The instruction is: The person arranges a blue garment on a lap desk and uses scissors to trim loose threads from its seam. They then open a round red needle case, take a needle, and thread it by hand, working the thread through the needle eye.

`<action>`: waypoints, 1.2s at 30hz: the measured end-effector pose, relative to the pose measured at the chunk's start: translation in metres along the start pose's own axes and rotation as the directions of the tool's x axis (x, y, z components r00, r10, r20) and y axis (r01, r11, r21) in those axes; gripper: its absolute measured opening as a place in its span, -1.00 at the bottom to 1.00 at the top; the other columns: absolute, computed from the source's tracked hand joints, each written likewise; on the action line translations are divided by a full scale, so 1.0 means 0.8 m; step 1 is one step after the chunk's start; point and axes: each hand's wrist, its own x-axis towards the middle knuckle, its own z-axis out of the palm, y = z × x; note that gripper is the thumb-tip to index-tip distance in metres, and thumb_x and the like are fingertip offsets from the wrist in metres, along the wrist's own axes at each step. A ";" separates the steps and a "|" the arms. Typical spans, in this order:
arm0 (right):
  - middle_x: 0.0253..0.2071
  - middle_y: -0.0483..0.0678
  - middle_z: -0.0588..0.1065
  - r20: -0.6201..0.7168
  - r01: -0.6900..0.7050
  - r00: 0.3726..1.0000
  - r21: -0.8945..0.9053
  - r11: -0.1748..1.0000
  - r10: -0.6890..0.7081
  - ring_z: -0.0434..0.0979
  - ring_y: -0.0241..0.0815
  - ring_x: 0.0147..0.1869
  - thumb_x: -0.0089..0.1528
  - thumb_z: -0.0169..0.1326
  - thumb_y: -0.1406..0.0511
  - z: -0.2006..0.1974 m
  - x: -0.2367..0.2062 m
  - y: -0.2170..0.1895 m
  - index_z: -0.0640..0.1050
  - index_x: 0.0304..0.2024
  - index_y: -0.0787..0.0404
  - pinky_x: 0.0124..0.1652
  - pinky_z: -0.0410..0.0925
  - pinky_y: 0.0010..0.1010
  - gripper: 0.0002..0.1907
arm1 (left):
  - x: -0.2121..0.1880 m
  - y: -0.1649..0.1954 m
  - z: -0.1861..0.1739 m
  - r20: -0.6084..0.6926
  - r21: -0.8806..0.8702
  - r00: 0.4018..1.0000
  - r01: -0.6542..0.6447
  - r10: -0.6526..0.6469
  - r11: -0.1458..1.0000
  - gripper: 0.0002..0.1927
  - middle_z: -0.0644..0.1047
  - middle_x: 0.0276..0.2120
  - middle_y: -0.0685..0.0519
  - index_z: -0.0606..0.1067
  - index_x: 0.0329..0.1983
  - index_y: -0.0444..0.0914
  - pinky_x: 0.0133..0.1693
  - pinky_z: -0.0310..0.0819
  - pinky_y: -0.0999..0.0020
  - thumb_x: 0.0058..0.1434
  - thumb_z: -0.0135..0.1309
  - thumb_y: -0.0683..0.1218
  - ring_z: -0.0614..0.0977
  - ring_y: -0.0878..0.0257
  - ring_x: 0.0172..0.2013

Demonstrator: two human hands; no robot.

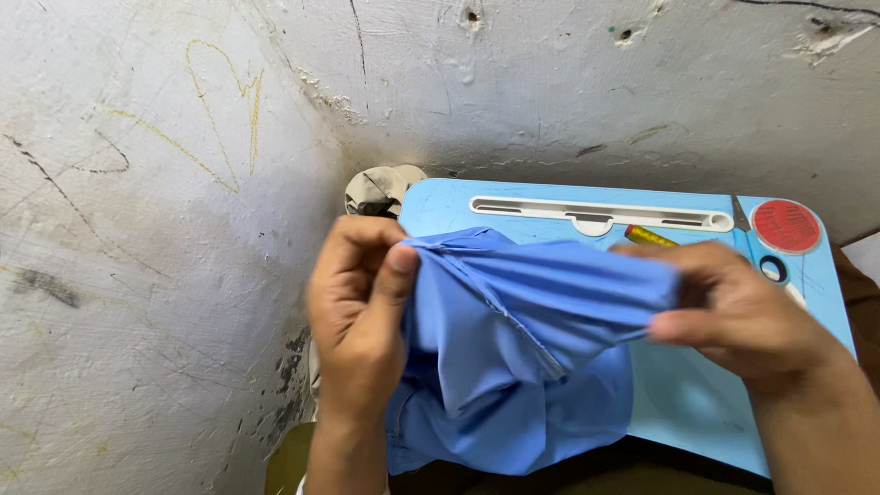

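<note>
Left hand and right hand pinch a soft, creased blue cotton cloth taut above a smooth light-blue plastic lap table; scissors partly hidden.

A light blue tabletop fills the right half of the view, its far edge close against a scuffed, whitewashed wall. Along that far edge, toward twelve o'clock, runs a long white slotted groove. At two o'clock sits a round red disc, with a pair of scissors just beside it, blades pointing to the wall. A yellow measuring tape lies near the groove, partly hidden. At eleven o'clock a beige bundle of cloth is wedged in the corner. The wall at ten o'clock bears yellow chalk scrawls.
</note>
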 end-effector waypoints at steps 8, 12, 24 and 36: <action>-0.11 0.11 0.56 -0.418 0.204 0.881 -0.088 0.975 -0.223 0.57 -0.12 -0.06 0.35 0.24 0.23 0.027 0.007 -0.026 0.51 -0.03 0.33 -0.02 0.47 -0.15 -0.69 | 0.014 0.039 -0.019 0.148 0.242 0.938 0.274 -0.314 0.931 -0.79 0.63 -0.27 0.06 0.58 -0.07 -0.34 -0.18 0.50 0.55 0.23 0.28 -0.27 0.61 0.43 -0.26; -0.24 -0.02 0.61 -0.505 -0.480 0.857 -0.710 0.516 0.102 0.67 -0.12 -0.21 0.15 0.32 0.13 0.046 0.031 -0.023 0.61 -0.07 0.17 -0.16 0.51 -0.24 -0.62 | 0.036 -0.004 -0.038 0.447 0.145 0.671 0.598 -0.591 0.788 -0.56 0.64 -0.24 0.10 0.55 0.09 -0.31 -0.14 0.51 0.53 0.11 0.22 -0.35 0.61 0.42 -0.23; -0.21 -0.14 0.60 -0.191 0.002 0.957 -0.746 0.666 -0.217 0.63 -0.29 -0.13 0.03 0.49 0.14 0.116 0.031 -0.007 0.60 -0.16 0.20 -0.10 0.51 -0.47 -0.55 | 0.016 -0.021 -0.020 0.558 0.091 0.678 0.522 -0.478 0.848 -0.47 0.55 -0.22 0.11 0.50 0.14 -0.28 -0.01 0.54 0.39 0.08 0.23 -0.42 0.58 0.36 -0.13; -0.09 0.06 0.65 -0.372 0.147 0.886 -0.341 0.929 -0.276 0.66 -0.24 -0.03 0.14 0.19 0.54 0.116 0.024 0.022 0.59 -0.29 0.31 -0.02 0.54 -0.43 -0.89 | 0.017 -0.017 -0.008 0.366 0.198 0.762 0.497 -0.535 0.845 -0.84 0.64 -0.36 0.15 0.58 -0.20 -0.29 -0.36 0.45 0.51 0.31 0.15 -0.07 0.56 0.44 -0.40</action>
